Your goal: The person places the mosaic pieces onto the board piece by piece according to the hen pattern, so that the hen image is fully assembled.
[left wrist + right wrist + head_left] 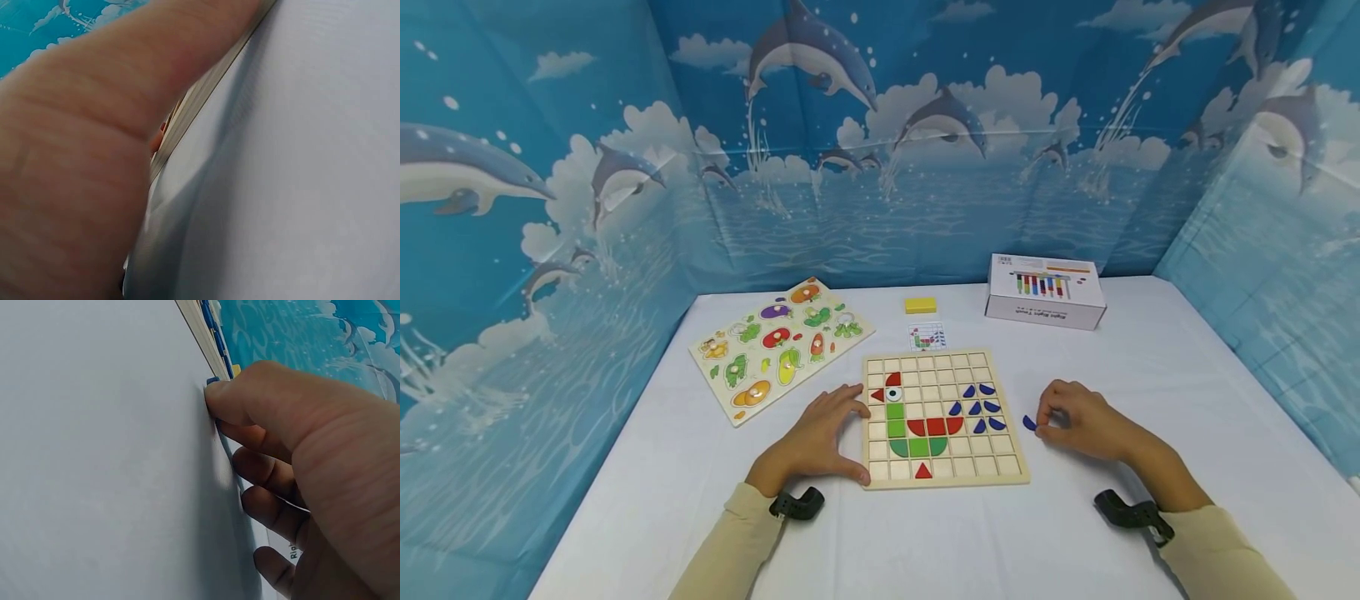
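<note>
A square wooden grid board (pixel 880 481) lies flat on the white table, with a bird of red, green and blue flat pieces laid out in its cells. My left hand (pixel 822 437) rests against the board's left side, thumb at the near corner and fingers spread up along the edge. To the right of the board, my right hand (pixel 1082 421) pinches a blue half-moon piece (pixel 1029 423) between thumb and index finger, low over the cloth. In the right wrist view the blue piece (pixel 213 380) peeks out past the thumb tip. Several like blue pieces (pixel 990 407) form the bird's tail.
Behind the board are a small pattern card (pixel 927 336) and a yellow block (pixel 921 306). A vegetable puzzle board (pixel 767 350) lies at the back left. At the back right stands a white box (pixel 1045 292). Dolphin-printed curtains (pixel 880 208) enclose the table.
</note>
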Demonstrator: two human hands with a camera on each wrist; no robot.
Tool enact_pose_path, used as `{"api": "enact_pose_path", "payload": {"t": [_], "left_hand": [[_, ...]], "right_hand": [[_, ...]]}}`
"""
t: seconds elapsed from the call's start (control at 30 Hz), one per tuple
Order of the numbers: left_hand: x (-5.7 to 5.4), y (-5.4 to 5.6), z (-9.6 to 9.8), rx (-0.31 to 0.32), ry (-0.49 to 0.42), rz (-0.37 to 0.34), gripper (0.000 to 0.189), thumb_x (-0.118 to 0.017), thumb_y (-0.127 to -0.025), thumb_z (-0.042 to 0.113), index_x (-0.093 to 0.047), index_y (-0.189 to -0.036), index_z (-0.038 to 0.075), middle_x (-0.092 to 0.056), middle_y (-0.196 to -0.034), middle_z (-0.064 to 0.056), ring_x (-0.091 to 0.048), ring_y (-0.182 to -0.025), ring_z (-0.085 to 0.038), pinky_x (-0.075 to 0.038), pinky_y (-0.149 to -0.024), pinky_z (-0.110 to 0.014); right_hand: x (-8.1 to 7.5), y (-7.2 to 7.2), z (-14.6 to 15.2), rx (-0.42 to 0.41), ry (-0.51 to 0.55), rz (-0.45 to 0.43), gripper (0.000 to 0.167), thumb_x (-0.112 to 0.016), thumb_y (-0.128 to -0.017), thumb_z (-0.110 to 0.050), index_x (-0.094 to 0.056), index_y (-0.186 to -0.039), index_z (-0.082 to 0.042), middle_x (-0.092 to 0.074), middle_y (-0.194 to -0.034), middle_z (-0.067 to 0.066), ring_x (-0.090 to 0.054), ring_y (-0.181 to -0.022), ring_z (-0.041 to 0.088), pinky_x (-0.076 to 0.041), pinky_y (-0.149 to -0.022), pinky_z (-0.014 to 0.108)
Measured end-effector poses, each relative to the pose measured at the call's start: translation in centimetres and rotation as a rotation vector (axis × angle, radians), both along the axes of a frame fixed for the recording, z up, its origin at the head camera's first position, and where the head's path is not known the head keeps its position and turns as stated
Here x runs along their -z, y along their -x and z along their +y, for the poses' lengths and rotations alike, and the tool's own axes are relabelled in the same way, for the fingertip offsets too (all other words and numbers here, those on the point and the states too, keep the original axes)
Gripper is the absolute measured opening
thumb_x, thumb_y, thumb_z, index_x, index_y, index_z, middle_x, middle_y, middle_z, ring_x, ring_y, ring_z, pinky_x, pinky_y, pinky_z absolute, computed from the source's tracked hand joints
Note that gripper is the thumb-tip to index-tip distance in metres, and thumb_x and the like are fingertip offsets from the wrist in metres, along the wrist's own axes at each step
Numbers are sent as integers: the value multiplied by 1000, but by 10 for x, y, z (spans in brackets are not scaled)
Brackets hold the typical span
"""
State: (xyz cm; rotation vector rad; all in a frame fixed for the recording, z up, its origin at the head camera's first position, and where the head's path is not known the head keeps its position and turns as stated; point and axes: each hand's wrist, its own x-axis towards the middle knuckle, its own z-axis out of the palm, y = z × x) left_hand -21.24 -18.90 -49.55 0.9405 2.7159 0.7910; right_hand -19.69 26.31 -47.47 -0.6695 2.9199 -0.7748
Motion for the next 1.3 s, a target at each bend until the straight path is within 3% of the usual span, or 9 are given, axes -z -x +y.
{"api": "enact_pose_path", "payload": {"t": [0.2,0.6,1.0,1.3], "left_hand": [[-1,-1,0,3,-6,1,88,-85,-60,72,-51,-127,26,-26,-165,-3,-13,-153,-23,-7,-122,-44],[-1,-1,0,11,-14,15,89,-85,-60,72,-51,-127,25,-27,-164,-5,-15,-152,-27,-9,-122,-49],[-2,-1,0,8,4,8,89,-84,-60,73,-50,-128,26,-25,-165,-3,-14,-153,-24,-8,-122,-45],[-2,0,0,9,14,5,90,-84,-61,73,-50,-129,26,-24,-165,-3,-13,-153,-23,-7,-122,-43]], "right_hand": [[2,-1,-7,2,8,32,26,-88,-79,-19,-67,-93,-25,-60,-101,-10,-54,-101,21,-42,-86,53],[-1,-1,-11,24,-17,39,22,-84,-82,-14,-66,-86,-25,-60,-94,-11,-54,-97,22,-44,-88,56],[1,0,-12,-37,51,42,24,-85,-82,-14,-66,-85,-29,-58,-92,-15,-55,-90,12,-52,-89,45],[3,-3,-18,-62,101,42,25,-85,-82,-11,-67,-86,-28,-59,-92,-17,-57,-90,8,-52,-85,41]]}}
